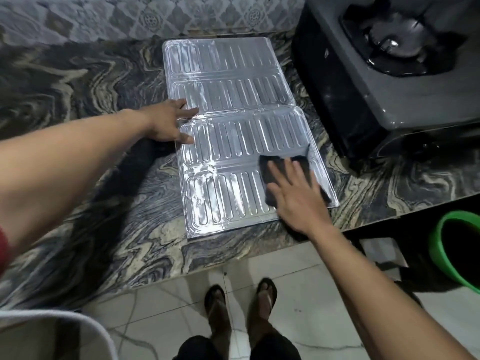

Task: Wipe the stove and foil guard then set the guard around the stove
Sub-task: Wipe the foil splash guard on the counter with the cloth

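Observation:
The silver ribbed foil guard [228, 141] lies flat and unfolded on the marbled counter. My left hand [168, 123] rests on its left edge with fingers spread, pressing it down. My right hand [296, 196] lies flat on a dark cloth [275, 175] at the guard's near right part, fingers apart on top of the cloth. The grey gas stove [394, 94] with its black burner [397, 42] stands at the back right, just right of the guard.
The marbled counter [85, 157] ends at a front edge close to me, with tiled floor and my feet below. A green bucket [446, 245] sits low at the right. A patterned tile wall [155, 16] runs behind. A white rim [65, 323] shows at bottom left.

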The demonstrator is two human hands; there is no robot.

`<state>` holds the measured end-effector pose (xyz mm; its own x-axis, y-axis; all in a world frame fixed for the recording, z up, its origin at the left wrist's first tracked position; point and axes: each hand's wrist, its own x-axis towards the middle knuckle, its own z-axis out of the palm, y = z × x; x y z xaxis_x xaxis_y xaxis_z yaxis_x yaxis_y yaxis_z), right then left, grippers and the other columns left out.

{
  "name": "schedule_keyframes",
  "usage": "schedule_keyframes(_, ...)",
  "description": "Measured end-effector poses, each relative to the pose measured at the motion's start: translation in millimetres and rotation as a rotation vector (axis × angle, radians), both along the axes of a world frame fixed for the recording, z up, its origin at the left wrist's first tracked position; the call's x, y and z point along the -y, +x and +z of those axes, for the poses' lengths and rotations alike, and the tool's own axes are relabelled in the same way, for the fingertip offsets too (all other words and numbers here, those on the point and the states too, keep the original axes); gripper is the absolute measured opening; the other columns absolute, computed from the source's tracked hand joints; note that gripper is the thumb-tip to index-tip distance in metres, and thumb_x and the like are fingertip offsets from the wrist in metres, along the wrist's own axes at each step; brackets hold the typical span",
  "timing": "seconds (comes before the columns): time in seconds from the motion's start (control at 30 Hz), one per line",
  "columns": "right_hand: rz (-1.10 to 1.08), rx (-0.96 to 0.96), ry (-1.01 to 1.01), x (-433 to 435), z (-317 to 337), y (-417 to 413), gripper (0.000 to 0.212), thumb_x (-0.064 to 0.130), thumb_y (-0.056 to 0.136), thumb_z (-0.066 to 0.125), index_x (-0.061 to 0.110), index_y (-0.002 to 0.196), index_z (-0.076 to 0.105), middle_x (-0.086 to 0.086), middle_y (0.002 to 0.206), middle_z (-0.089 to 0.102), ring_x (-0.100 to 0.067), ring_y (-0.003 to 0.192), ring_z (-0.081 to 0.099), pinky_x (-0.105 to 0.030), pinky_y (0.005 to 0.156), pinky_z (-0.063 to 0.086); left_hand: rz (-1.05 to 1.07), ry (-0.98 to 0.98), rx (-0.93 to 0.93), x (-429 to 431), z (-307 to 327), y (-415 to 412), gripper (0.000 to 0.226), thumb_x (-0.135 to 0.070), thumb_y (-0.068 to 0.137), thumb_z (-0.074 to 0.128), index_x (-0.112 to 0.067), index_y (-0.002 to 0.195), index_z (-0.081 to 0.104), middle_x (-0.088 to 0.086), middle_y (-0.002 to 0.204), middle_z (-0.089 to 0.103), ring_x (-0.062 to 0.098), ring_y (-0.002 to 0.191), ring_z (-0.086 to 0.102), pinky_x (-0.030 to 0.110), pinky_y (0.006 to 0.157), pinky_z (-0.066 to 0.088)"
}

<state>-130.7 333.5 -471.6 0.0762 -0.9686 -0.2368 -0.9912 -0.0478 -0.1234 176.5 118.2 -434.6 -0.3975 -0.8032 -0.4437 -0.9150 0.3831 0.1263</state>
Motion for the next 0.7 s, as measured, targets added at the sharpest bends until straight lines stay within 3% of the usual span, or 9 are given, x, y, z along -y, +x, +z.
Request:
schedule_keyframes(0.17, -0.086, 0.011, 0.005, 0.5, 1.7, -4.1, 0.056, 0.051, 0.103, 0.006, 0.039, 0.156, -0.005, 0.001, 0.166, -0.007, -0.018, 0.152, -0.012, -0.049, 0.121, -0.008, 0.008, -0.077, 0.007, -25.3, 11.3, -6.7, 0.087, -0.06, 0.085, 0.06, -0.042, 0.155, 0.011, 0.005, 0.166, -0.004, 0.032, 0.151, 0.008, 0.052, 0.119, 0.02)
schedule_keyframes(0.3, -0.09, 0.018, 0.005, 1.5, 1.9, -5.6, 0.056, 0.052, 0.103, 0.007, 0.04, 0.156, -0.004, 0.001, 0.166, -0.006, -0.018, 0.152, -0.01, -0.05, 0.121, -0.007, 0.044, 0.001, -0.053, -74.5, 14.3, -7.4, 0.103, -0.081, 0.073, 0.053, -0.043, 0.155, 0.002, 0.007, 0.166, -0.009, 0.032, 0.152, 0.002, 0.054, 0.12, 0.016)
schedule_keyframes(0.6, -0.169, 0.028, -0.007, 1.5, 0.3, 14.4, 0.058, 0.051, 0.102, 0.006, 0.034, 0.157, -0.001, -0.005, 0.166, -0.004, -0.024, 0.152, -0.009, -0.054, 0.12, -0.008, 0.033, 0.054, 0.104, -97.4, 4.7, -3.6, 0.107, -0.082, 0.071, 0.056, -0.048, 0.153, -0.005, -0.004, 0.165, -0.013, 0.038, 0.15, -0.006, 0.067, 0.113, 0.023)
schedule_keyframes(0.7, -0.006, 0.051, -0.015, -16.9, 3.1, 65.9, 0.057, 0.048, 0.104, 0.004, 0.028, 0.156, -0.006, -0.007, 0.164, -0.007, -0.026, 0.151, -0.01, -0.053, 0.121, -0.006, 0.029, 0.044, 0.117, -95.1, 3.0, -3.4, 0.105, -0.081, 0.072, 0.055, -0.049, 0.152, -0.005, -0.003, 0.165, -0.013, 0.04, 0.15, -0.005, 0.067, 0.112, 0.024)
